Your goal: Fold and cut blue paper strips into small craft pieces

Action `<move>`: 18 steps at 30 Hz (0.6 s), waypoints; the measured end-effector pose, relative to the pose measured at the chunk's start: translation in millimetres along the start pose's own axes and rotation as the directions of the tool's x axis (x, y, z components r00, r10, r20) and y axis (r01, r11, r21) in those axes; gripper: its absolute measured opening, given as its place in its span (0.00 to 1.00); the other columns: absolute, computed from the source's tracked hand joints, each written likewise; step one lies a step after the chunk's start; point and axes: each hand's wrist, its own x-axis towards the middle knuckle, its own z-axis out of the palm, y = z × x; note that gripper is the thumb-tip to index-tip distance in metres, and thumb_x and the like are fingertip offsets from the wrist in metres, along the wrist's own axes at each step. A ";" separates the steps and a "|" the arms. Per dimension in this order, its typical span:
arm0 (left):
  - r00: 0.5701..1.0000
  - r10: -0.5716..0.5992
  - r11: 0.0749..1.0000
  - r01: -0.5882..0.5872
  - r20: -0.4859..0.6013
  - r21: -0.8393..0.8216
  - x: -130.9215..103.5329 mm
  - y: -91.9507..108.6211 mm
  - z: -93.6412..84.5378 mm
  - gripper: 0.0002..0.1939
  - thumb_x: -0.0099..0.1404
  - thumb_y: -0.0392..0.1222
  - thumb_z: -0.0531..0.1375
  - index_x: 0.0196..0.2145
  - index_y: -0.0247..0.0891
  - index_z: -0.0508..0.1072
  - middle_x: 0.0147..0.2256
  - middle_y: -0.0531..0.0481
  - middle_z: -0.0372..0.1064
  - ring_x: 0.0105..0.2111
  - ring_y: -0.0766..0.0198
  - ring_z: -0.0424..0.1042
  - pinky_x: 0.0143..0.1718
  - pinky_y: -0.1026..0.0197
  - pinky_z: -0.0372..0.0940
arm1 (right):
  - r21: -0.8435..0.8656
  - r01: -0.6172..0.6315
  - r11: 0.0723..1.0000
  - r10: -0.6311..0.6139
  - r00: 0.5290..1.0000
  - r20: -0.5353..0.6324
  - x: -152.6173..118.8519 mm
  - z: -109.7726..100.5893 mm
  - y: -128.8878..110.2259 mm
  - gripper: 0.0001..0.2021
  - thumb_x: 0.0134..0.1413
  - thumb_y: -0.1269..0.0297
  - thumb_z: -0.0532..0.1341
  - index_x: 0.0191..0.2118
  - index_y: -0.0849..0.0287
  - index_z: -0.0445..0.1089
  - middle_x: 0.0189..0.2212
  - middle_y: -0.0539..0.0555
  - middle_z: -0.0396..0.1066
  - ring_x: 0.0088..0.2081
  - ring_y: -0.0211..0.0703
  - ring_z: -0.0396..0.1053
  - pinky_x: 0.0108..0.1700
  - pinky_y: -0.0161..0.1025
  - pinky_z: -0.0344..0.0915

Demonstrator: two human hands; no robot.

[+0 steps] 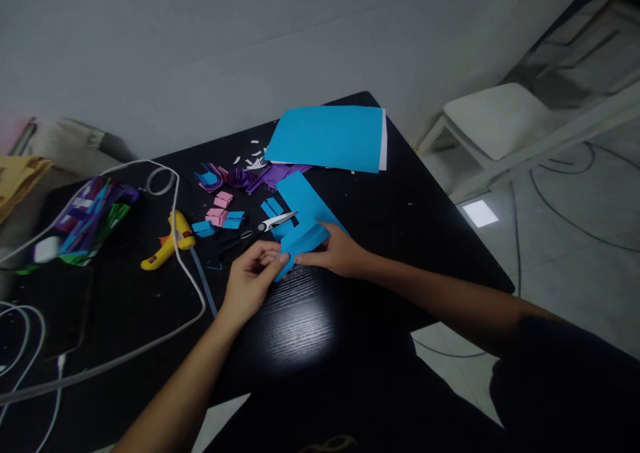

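Between my two hands is a piece of blue paper (305, 240), bent up with a fold along it. My left hand (253, 276) pinches its left end, thumb on top. At its right side my right hand (345, 250) grips the edge with thumb and fingers. Just behind lies a wider blue strip (307, 196) flat on the table. Scissors (275, 222) with their blades pointing right rest partly on blue paper, close to my left hand. Small folded blue pieces (233, 220) and pink pieces (218, 216) sit further left.
A yellow glue gun (170, 243) lies left on the black table (380, 306), a pale cable (193, 266) looping across it. Blue sheets (330, 136) over white paper are at the back. Purple paper strips (275, 175), white scraps (257, 162) and a colourful bundle (97, 216) lie around.
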 end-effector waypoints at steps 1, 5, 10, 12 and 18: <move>1.000 -0.006 1.000 0.006 -0.008 0.007 0.5 -0.2 -1.7 0.13 0.61 0.49 0.70 0.37 0.37 0.77 0.27 0.53 0.73 0.25 0.66 0.73 0.31 0.64 0.69 | -0.020 -0.021 1.000 0.021 1.000 -0.011 -0.9 -0.2 -2.2 0.15 0.45 0.65 0.74 0.39 0.59 0.75 0.38 0.56 0.79 0.41 0.50 0.77 0.48 0.48 0.74; 0.999 -0.013 0.999 0.015 -0.038 0.043 2.5 0.1 -7.9 0.12 0.59 0.48 0.70 0.36 0.38 0.79 0.27 0.53 0.76 0.25 0.65 0.74 0.31 0.63 0.71 | 0.025 -0.070 0.997 0.070 0.998 -0.008 -2.2 -0.9 -14.3 0.18 0.45 0.62 0.74 0.42 0.60 0.75 0.35 0.53 0.78 0.36 0.45 0.76 0.42 0.44 0.74; 1.000 0.004 0.996 -0.002 -0.020 0.093 3.7 2.1 -9.3 0.09 0.59 0.46 0.70 0.34 0.38 0.79 0.27 0.53 0.76 0.25 0.65 0.75 0.31 0.63 0.71 | 0.031 -0.002 1.000 0.002 1.000 -0.030 0.5 -2.7 -15.9 0.12 0.48 0.62 0.72 0.38 0.60 0.75 0.30 0.49 0.75 0.32 0.41 0.74 0.38 0.40 0.72; 1.000 0.007 0.996 -0.007 -0.001 0.084 3.3 2.9 -7.8 0.10 0.60 0.46 0.70 0.34 0.38 0.78 0.26 0.53 0.76 0.25 0.65 0.75 0.31 0.63 0.71 | -0.065 0.023 0.998 -0.025 0.999 -0.025 0.9 -3.9 -12.5 0.11 0.49 0.61 0.72 0.38 0.60 0.76 0.29 0.49 0.75 0.31 0.41 0.74 0.37 0.40 0.71; 1.000 0.009 0.996 -0.007 -0.020 0.084 1.2 2.3 -3.9 0.11 0.59 0.48 0.70 0.35 0.38 0.79 0.29 0.52 0.77 0.24 0.65 0.74 0.28 0.64 0.71 | -0.276 0.193 0.941 -0.197 0.980 0.014 0.2 -5.5 -6.8 0.10 0.52 0.63 0.71 0.40 0.59 0.78 0.38 0.52 0.79 0.42 0.45 0.75 0.48 0.43 0.69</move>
